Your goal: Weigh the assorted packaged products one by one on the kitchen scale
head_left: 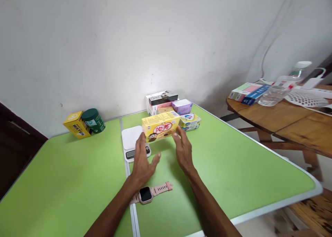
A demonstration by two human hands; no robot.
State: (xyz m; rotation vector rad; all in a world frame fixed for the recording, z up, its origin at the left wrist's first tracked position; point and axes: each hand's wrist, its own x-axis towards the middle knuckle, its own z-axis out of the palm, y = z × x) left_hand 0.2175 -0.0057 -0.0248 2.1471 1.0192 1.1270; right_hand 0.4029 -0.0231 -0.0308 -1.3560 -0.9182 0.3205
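Held up between my two hands is a yellow snack box (162,128) with red lettering. My left hand (143,161) has its fingertips on the box's left end, the thumb held apart. My right hand (184,147) grips the right end. Beneath and to the left of the box lies a white kitchen scale (129,140) with a small display, its right side partly hidden. A smartwatch (145,194) with a pink strap lies below my hands; my left forearm covers part of the strap.
Behind the box stand a black-and-white box (163,98), a purple pack (183,107) and soap boxes (190,122). A yellow box (77,125) and green jar (93,121) are at back left. A wooden table (298,124) on the right carries a plastic bottle (275,91).
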